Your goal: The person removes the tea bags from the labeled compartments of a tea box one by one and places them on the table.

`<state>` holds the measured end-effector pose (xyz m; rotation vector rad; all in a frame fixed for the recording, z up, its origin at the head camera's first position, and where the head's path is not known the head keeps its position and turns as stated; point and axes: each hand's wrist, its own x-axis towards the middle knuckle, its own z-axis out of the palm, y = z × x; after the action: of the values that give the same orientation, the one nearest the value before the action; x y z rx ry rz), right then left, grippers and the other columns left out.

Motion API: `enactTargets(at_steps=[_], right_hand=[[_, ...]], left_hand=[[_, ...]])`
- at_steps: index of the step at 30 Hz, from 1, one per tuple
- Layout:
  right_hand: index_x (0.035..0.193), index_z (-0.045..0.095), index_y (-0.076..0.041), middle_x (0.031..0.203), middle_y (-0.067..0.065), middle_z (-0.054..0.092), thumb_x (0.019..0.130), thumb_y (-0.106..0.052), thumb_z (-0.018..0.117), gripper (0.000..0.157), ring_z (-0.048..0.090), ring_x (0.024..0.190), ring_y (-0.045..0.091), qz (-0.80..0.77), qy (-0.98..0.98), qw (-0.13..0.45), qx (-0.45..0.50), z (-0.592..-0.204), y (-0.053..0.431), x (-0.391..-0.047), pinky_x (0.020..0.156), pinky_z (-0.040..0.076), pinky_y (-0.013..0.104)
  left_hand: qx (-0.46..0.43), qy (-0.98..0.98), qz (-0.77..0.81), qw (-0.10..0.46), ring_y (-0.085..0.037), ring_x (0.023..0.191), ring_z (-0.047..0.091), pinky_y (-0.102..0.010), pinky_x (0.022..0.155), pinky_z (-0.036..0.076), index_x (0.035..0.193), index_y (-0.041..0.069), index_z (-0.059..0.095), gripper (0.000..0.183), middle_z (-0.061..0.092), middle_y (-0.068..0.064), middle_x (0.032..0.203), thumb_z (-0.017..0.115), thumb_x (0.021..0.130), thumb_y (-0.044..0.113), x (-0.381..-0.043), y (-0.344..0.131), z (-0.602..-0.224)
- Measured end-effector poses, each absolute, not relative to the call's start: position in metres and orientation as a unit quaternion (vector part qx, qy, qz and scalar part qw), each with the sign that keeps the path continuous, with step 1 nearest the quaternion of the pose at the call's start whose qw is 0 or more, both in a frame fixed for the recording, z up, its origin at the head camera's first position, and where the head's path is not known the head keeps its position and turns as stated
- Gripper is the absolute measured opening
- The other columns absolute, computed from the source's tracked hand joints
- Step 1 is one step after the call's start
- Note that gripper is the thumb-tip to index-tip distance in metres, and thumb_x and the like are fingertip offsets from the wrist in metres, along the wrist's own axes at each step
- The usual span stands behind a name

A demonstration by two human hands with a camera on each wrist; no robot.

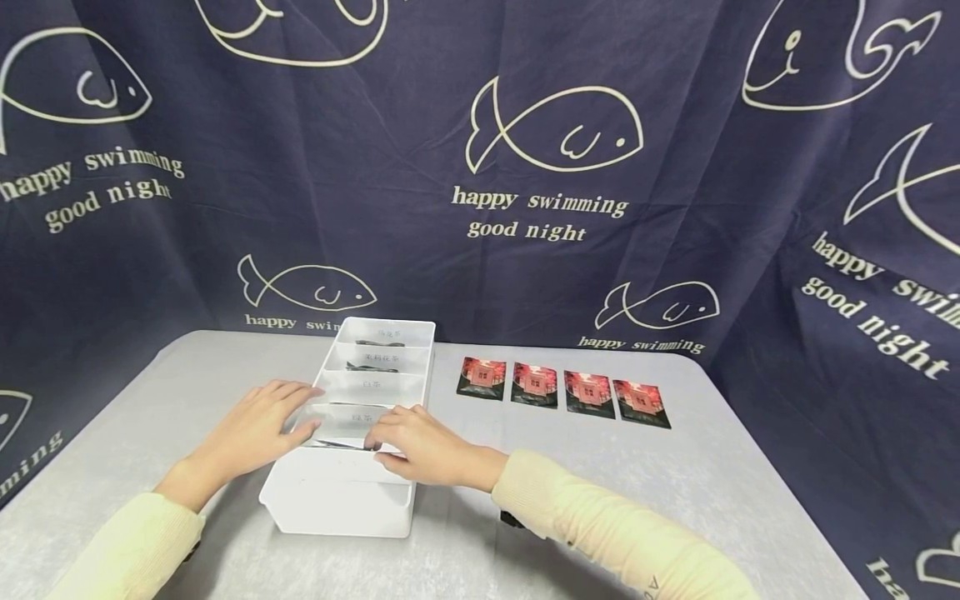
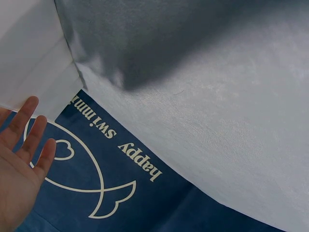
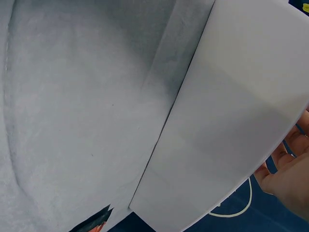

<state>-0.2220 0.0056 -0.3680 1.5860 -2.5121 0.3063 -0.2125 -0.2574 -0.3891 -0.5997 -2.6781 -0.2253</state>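
A long white divided box (image 1: 337, 500) stands on the table, its dividers bearing printed Chinese labels. My left hand (image 1: 258, 425) rests at the box's left rim with fingers extended; the left wrist view shows those fingers spread along the outer wall. Over the right rim reaches my right hand (image 1: 423, 446), fingers bent down into a near compartment. Its fingertips pinch the end of a dark flat sachet (image 1: 341, 445), of which only the upper edge shows. In the right wrist view the box wall (image 3: 231, 111) partly covers that hand.
Several red-and-black picture sachets (image 1: 536, 385) lie in a row on the grey table (image 1: 562, 500), right of the box. Dark sachet edges (image 1: 378, 342) show in the far compartments. A navy fish-print curtain (image 1: 555, 275) hangs behind the table and at its sides.
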Motion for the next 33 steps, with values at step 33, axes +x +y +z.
enactTargets(at_steps=[33], right_hand=[[0.095, 0.068, -0.016, 0.09, -0.008, 0.069, 0.084, -0.015, 0.059, 0.014, 0.056, 0.078, 0.006, 0.233, -0.857, 0.176, 0.425, -0.369, 0.004, -0.2238, 0.07, 0.035, 0.017]], left_hand=[[-0.215, -0.955, -0.077, 0.188, -0.031, 0.109, 0.052, -0.05, 0.089, 0.04, 0.117, 0.006, 0.059, 0.042, 0.061, -0.013, 0.115, 0.059, 0.084, 0.032, -0.2109, -0.2565, -0.3874]])
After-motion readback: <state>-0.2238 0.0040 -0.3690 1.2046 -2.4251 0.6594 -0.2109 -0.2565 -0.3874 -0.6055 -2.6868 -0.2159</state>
